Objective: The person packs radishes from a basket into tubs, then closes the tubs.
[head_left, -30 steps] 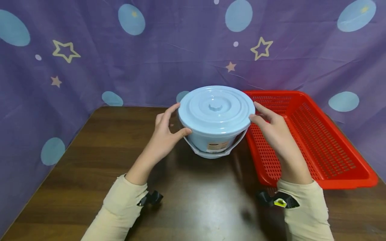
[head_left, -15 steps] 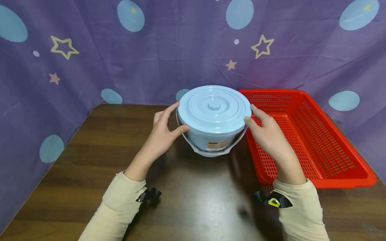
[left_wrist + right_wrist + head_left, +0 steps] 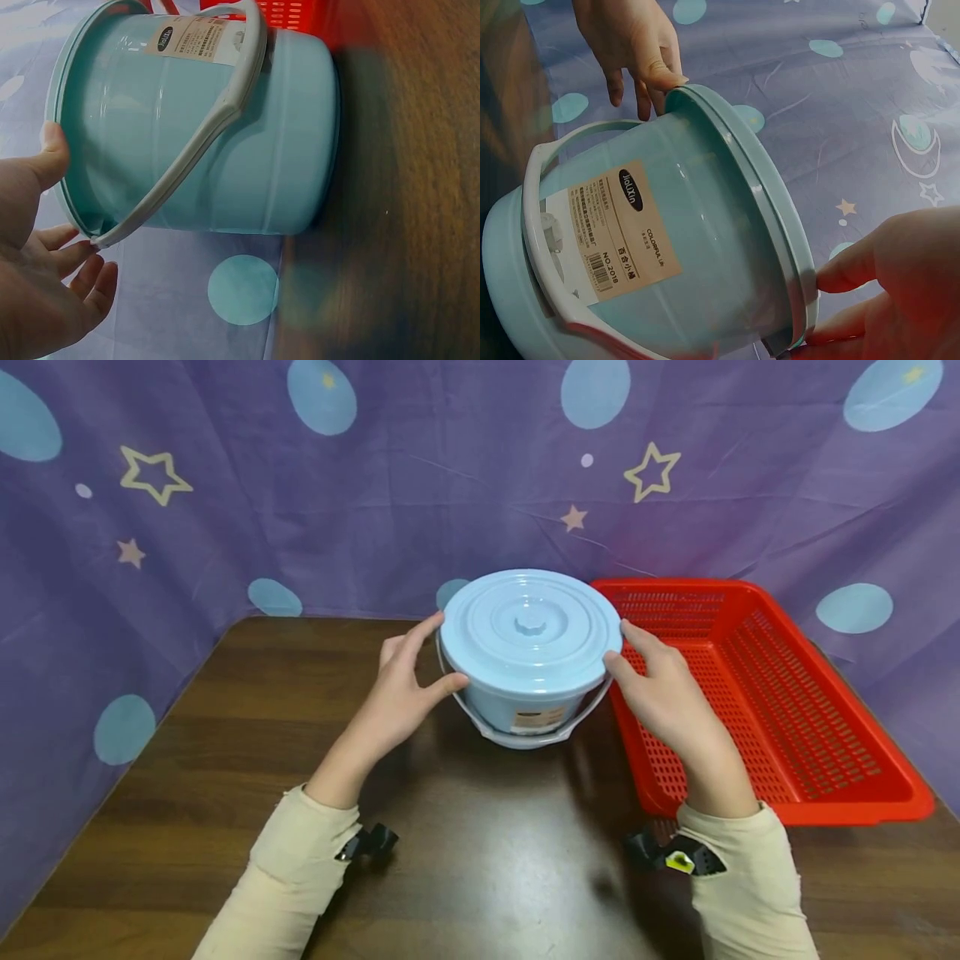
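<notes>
A light blue bucket [image 3: 517,714] stands upright on the table in the head view, its pale carrying handle [image 3: 525,741] hanging down in front. On top sits the matching round lid [image 3: 531,627] with a small knob. My left hand [image 3: 393,697] holds the lid's left rim between thumb and fingers; in the left wrist view, fingertips [image 3: 75,255] lie by the handle's joint. On the other side my right hand [image 3: 667,693] holds the right rim, thumb in front and index finger behind. The right wrist view shows the bucket's printed label [image 3: 615,232].
A red perforated basket [image 3: 862,810] lies right of the bucket, partly behind my right hand and forearm. The wooden table [image 3: 262,760] runs underneath. A purple patterned cloth [image 3: 450,460] hangs close behind the table's far edge.
The right side of the lid and my right hand have shifted slightly left and down. My left hand keeps its place on the rim. The whole view has drifted a little.
</notes>
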Available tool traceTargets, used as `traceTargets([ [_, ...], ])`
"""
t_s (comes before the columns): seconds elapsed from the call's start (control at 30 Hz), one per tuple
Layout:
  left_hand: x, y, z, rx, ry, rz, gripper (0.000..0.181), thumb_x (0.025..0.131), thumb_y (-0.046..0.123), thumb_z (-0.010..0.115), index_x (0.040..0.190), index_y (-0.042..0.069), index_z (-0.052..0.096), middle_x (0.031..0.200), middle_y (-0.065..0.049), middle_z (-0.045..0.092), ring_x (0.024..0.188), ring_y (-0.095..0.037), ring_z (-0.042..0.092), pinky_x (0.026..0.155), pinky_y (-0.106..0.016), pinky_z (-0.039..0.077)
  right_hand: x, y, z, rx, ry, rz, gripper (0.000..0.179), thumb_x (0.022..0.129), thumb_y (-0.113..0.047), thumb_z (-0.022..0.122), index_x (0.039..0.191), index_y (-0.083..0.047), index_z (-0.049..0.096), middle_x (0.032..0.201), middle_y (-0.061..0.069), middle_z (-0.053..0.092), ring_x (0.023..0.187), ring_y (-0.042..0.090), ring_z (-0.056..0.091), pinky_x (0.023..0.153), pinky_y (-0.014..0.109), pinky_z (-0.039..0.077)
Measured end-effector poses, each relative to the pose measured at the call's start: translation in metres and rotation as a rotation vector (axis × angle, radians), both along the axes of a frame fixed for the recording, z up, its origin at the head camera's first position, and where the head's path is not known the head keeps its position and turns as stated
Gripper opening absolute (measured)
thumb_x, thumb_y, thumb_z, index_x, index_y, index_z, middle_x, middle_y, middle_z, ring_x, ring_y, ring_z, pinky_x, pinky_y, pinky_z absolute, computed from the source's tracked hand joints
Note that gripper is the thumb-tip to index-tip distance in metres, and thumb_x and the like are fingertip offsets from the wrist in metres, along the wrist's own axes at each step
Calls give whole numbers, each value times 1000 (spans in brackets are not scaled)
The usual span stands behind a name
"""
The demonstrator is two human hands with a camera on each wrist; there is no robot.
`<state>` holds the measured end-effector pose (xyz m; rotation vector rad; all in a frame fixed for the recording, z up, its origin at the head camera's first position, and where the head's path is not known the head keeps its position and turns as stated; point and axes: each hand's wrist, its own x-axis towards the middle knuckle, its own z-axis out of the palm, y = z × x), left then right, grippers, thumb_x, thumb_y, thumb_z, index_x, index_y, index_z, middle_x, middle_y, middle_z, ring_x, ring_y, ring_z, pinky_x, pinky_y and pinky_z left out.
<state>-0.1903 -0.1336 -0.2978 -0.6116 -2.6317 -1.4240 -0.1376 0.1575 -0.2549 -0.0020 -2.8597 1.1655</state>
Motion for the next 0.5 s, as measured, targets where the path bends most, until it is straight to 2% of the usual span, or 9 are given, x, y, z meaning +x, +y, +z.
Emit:
traceTargets([
  [0.3, 1, 0, 3, -21, 3, -11, 84, 88, 30, 74, 157, 13, 28, 152, -14, 29, 131, -27, 24, 102, -47, 34, 1, 1, 0, 14, -5, 1, 62, 104, -31, 45, 156, -4, 26, 158, 19, 27, 144, 42, 19, 114, 57, 19],
  [0.5, -1, 3, 3, -31, 37, -18, 84, 87, 28, 76, 156, 11, 30, 156, -9, 31, 135, -26, 23, 105, -46, 33, 2, 3, 0, 2, -9, -9, 64, 104, -33, 46, 156, -3, 24, 158, 20, 27, 145, 40, 20, 114, 57, 19],
])
